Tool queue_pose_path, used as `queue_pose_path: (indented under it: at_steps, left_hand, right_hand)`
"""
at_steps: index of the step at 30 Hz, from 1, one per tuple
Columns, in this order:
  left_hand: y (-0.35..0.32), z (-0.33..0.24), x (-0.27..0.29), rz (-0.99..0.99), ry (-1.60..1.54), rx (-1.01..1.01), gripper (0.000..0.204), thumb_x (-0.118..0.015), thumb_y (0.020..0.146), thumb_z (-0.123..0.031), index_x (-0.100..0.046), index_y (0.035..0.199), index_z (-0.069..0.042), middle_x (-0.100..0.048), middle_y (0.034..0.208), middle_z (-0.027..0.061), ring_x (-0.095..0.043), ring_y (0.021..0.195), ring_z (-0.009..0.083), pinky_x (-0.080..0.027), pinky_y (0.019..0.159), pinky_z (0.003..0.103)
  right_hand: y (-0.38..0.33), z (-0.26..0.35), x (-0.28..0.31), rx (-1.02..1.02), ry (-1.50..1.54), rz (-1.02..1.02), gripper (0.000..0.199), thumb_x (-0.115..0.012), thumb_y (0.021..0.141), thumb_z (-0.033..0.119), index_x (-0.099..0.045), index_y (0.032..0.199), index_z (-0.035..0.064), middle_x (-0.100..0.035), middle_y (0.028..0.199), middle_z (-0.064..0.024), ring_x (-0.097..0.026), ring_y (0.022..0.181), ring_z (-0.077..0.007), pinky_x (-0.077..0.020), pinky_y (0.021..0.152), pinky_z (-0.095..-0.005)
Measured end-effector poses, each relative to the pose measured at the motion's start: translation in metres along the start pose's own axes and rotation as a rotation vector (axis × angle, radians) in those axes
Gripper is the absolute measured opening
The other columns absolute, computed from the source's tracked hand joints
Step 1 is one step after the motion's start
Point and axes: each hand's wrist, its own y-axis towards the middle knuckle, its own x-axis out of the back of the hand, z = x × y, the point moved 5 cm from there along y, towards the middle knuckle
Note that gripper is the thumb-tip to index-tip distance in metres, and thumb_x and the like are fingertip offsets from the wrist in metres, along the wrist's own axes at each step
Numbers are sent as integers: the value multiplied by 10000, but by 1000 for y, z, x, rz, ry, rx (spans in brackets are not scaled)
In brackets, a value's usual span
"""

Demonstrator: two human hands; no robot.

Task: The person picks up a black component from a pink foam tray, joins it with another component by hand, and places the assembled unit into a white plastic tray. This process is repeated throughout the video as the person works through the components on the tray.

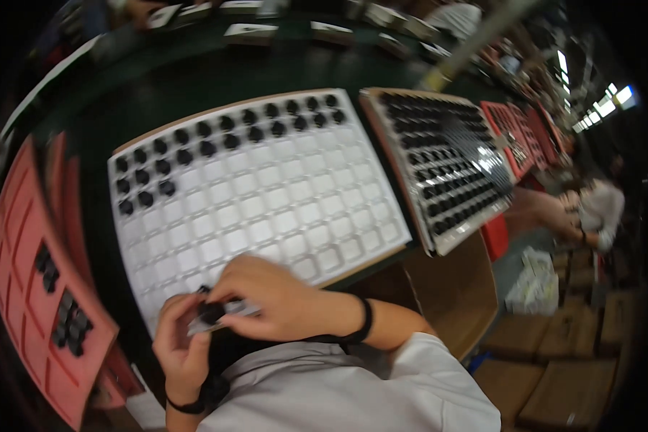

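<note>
Close to my body, both hands meet over the near left corner of a white compartment tray point(266, 194). My left hand point(178, 338) is closed around a small black part point(210, 312), its thumb against a clear or silvery piece beneath. From the right, the fingers of my right hand point(266, 295) pinch at the same black part and a pale, film-like strip point(246, 308). Blur hides the exact shape of both pieces. Black parts point(227, 122) fill the tray's far rows and a few cells at its left.
On the left, a pink divided tray point(21, 209) holds several black parts. To the right lies a full tray of black parts point(439, 155), with red trays point(515, 133) beyond. An open cardboard box point(457, 288) sits below. Another person's arm point(547, 212) reaches in at right.
</note>
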Motion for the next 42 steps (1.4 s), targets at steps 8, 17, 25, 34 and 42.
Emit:
queue_pose_path:
  at_steps: [8,17,25,34,42]
  left_hand:
    - [3,-2,25,54,423,-120,339,-635,797,-45,-564,1123,16,-576,1087,159,-556,1026,294,-431,915,354]
    - [-9,-5,43,-22,459,-113,341,-638,774,12,-572,1108,12,-575,1087,163,-562,1008,303,-446,882,349]
    - [-15,-7,51,-25,457,-121,319,-646,769,7,-584,1082,13,-583,1072,158,-575,968,314,-464,848,355]
    - [-19,-10,52,-36,460,-154,311,-651,762,-4,-594,1068,4,-588,1060,144,-586,956,299,-482,824,351]
    - [-24,-9,51,-18,466,-186,320,-670,740,-4,-602,1053,2,-591,1053,145,-587,947,308,-493,808,366]
  right_hand:
    - [51,-38,60,-209,-409,164,246,-686,772,100,-580,982,27,-602,891,-87,-583,813,-200,-465,740,-310]
    - [133,-108,39,-299,-572,212,191,-666,796,144,-601,924,18,-615,808,-89,-600,779,-200,-483,687,-305]
    - [155,-125,14,-298,-824,208,255,-678,775,220,-612,929,27,-641,778,-92,-628,733,-247,-493,647,-351]
    - [150,-120,8,-319,-850,241,266,-691,770,230,-606,930,35,-639,780,-94,-625,738,-261,-486,639,-359]
    - [133,-70,5,-185,-764,240,230,-682,797,178,-592,945,26,-594,793,-87,-559,705,-243,-457,636,-334]
